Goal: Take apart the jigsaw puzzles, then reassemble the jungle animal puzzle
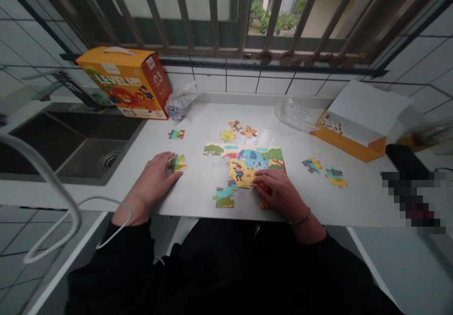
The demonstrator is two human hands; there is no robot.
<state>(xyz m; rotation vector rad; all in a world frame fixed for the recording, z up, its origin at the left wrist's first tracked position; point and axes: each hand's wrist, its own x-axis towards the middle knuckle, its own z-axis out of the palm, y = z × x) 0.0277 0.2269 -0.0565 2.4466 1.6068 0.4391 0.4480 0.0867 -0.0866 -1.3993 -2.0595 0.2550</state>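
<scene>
At the left of the white counter, my left hand (155,180) has its fingers and thumb at the edges of a green and yellow puzzle piece (179,163), which lies flat. My right hand (279,192) is bent over the lower right of a partly joined jigsaw puzzle (244,164). Its fingers are closed on a reddish-orange puzzle piece (264,186), mostly hidden beneath them. Elephants, trees and a figure in a hat show on the joined part. A teal and green piece (225,198) sits at its lower left corner, and another piece (264,205) peeks out below my right hand.
Loose pieces lie behind the puzzle (228,136), at the left (176,134) and at the right (336,176). An orange box (127,83) and a plastic bag (180,102) stand near the sink (116,140). An open box (350,138) is at the back right.
</scene>
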